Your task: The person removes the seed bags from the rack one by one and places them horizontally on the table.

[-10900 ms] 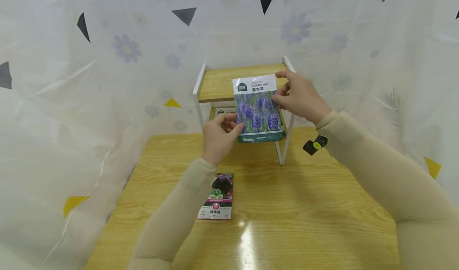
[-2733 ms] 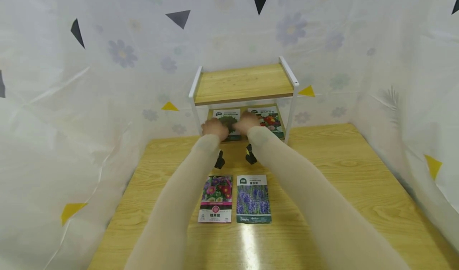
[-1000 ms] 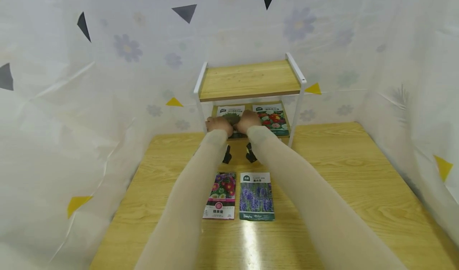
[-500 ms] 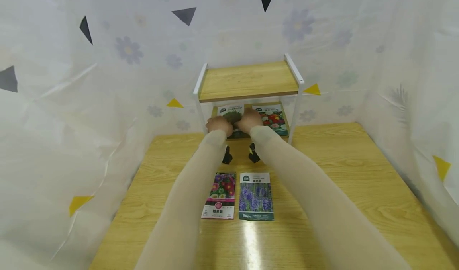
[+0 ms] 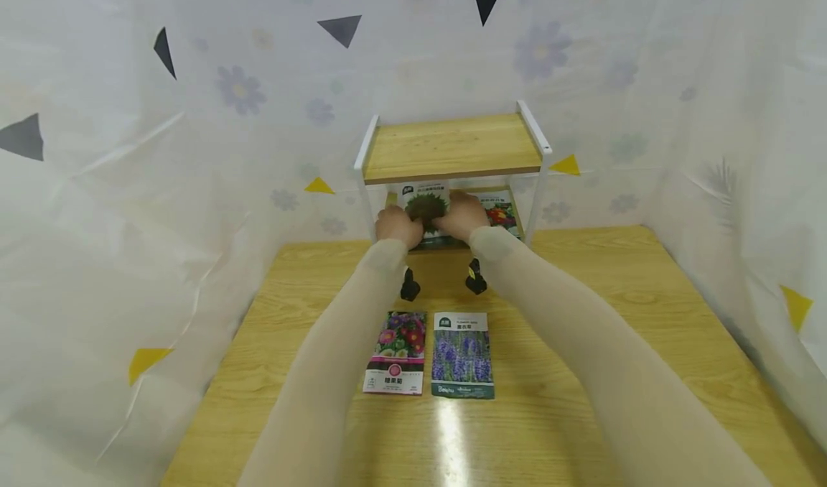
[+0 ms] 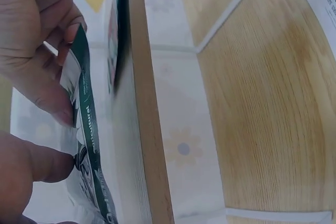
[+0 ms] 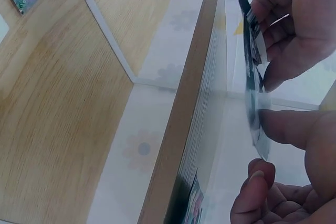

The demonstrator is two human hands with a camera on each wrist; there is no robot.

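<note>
Both hands hold a seed packet with a spiky green flower head (image 5: pixel 426 205) over the lower level of a small shelf, below its top board. My left hand (image 5: pixel 398 227) pinches the packet's left side. The right hand (image 5: pixel 462 216) pinches its right side, thumb on the front. In the left wrist view the packet (image 6: pixel 90 124) stands up from the shelf board (image 6: pixel 152 145), its dark green bottom strip facing the camera. Seen from the right wrist, the packet (image 7: pixel 252 82) appears edge-on between the fingers.
A packet with red flowers (image 5: pixel 500 215) lies at the right of the lower shelf, partly behind the right hand. On the table (image 5: pixel 601 343), a pink-banded flower packet (image 5: pixel 395 354) and a lavender packet (image 5: pixel 461 356) lie side by side. The shelf's wooden top (image 5: pixel 452 144) overhangs the hands.
Earlier, the lavender packet was held up; it now lies on the table beside the pink-banded one. The green-flower packet has been lifted off the lower shelf, and the right hand has shifted right.
</note>
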